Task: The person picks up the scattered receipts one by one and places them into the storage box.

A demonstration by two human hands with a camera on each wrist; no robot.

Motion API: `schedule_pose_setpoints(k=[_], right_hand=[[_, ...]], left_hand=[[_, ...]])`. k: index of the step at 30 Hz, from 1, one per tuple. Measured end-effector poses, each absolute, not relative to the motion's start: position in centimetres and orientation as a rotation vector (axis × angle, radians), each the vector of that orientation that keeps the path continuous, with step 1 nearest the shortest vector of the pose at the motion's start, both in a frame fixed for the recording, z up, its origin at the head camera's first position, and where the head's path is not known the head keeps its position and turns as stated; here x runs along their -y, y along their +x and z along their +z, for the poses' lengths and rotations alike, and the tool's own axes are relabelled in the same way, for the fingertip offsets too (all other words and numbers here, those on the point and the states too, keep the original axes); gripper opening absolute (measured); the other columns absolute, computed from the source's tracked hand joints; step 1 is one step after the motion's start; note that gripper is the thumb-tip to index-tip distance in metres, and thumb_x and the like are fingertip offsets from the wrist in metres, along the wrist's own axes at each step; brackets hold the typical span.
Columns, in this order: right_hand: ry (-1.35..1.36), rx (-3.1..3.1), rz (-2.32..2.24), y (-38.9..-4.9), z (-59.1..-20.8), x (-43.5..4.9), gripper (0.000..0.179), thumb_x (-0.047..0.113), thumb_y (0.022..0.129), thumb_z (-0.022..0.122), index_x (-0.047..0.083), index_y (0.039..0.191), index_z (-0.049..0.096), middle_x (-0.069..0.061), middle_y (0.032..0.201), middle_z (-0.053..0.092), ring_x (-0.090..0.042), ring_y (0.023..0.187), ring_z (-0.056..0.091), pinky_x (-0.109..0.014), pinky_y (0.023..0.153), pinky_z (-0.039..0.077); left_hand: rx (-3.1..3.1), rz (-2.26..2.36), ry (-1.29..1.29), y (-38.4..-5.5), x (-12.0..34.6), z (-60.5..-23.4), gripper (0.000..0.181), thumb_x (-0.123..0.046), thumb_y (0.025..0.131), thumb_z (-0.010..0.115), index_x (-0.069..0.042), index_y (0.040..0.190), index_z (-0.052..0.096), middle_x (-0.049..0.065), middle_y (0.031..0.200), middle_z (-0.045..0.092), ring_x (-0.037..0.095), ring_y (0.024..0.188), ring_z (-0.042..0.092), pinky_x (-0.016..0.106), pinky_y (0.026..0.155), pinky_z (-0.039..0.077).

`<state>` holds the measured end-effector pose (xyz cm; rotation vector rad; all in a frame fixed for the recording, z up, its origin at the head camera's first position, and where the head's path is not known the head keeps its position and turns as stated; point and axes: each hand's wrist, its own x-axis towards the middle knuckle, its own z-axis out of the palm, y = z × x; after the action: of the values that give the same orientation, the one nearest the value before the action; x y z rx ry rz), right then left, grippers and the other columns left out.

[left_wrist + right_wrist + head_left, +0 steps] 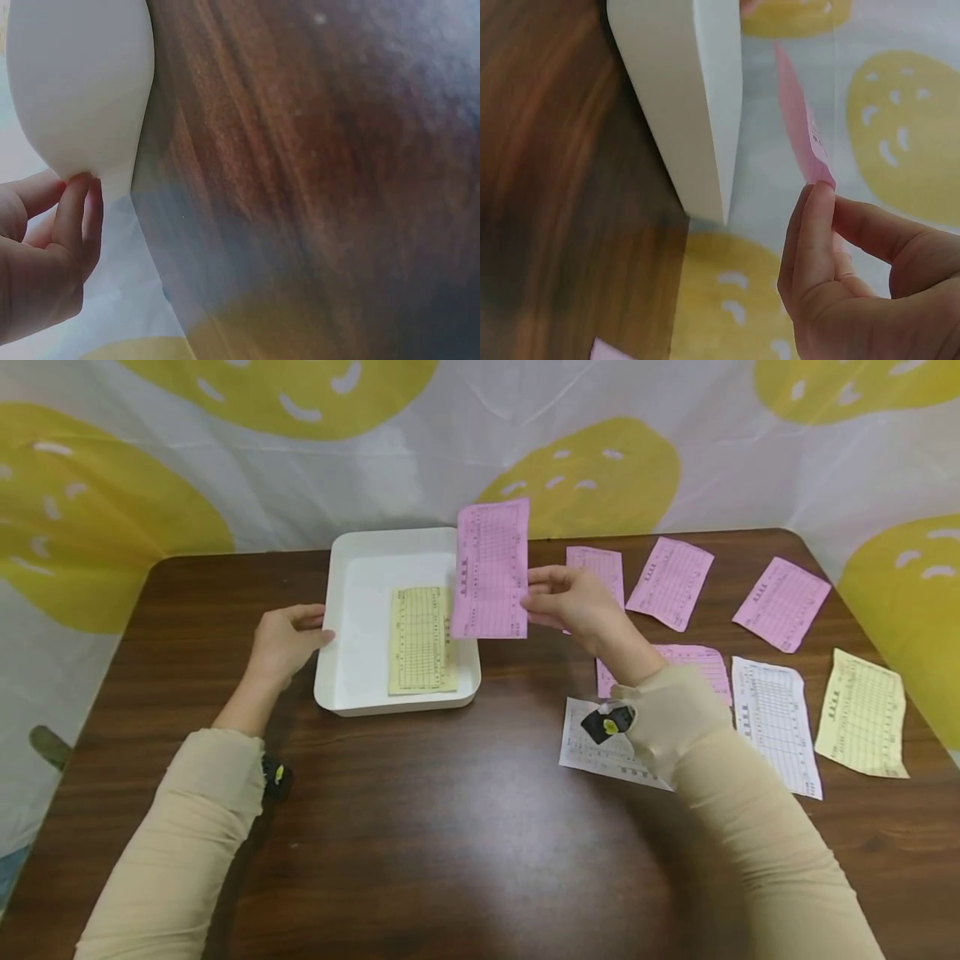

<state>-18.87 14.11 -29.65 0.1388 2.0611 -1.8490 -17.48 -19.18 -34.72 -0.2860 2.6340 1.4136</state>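
Held pink slip: we see this printed pink slip (pixel 491 568) raised off the counter (pixel 450 827); in the head view it covers the tray's far right corner, and the right wrist view shows it apart from the tray wall.
Right grip: the right hand (pixel 573 602) is narrow – thumb and fingers pinch the slip by its right edge.
Left grip: the left hand (pixel 283 643) holds the tray's left rim, thumb and fingers closed on it.
White tray: we find the white tray (pixel 363 602) on the counter's far side, left of the held slip.
Inside the tray: a yellow slip (pixel 418 643) lies flat toward the right side.
Pink slips on the right: four lie on the counter – one (pixel 611 572) partly behind the right hand, one (pixel 671 583) just right of that, one (pixel 782 604) farther right, one (pixel 697 667) nearer and partly under the forearm.
White slips: one (pixel 585 756) lies partly under the right wrist, another (pixel 776 727) to its right.
Rightmost slip: a second yellow one (pixel 862 718).
Backdrop: we see pale cloth (pixel 420 477) with yellow shapes.
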Motion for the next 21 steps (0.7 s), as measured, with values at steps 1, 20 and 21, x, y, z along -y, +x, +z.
schedule_pose_setpoints(k=[1,20,21], right_hand=[[0.131,-2.047,-1.85,-18.8,-29.9,-13.7,0.047,-0.007,0.091,0.053,-0.009,0.137,0.041,0.004,0.086,0.057,-0.001,0.073,0.059,-0.014,0.073,0.054],[-0.014,-2.084,-1.679,-17.5,-33.2,-6.0,0.042,-0.01,0.088,0.055,-0.01,0.129,0.05,-0.019,0.105,0.06,-0.008,0.074,0.057,-0.033,0.087,0.056],[-0.01,-2.089,-1.671,-17.5,-33.3,-5.7,0.042,-0.01,0.088,0.055,-0.009,0.129,0.05,-0.019,0.105,0.06,-0.009,0.076,0.057,-0.035,0.089,0.055]], left_hand=[[-2.634,1.413,-0.29,-17.5,19.2,-34.7,0.047,-0.003,0.091,0.057,0.005,0.136,0.048,0.026,0.134,0.054,0.036,0.122,0.054,0.045,0.1,0.047],[-2.649,1.408,-0.319,-17.4,19.0,-34.8,0.045,-0.003,0.091,0.058,0.004,0.135,0.05,0.025,0.131,0.057,0.032,0.116,0.058,0.04,0.096,0.051],[-2.652,1.41,-0.317,-17.4,19.0,-34.8,0.045,-0.003,0.091,0.058,0.004,0.134,0.05,0.025,0.131,0.057,0.032,0.116,0.058,0.039,0.095,0.051]])
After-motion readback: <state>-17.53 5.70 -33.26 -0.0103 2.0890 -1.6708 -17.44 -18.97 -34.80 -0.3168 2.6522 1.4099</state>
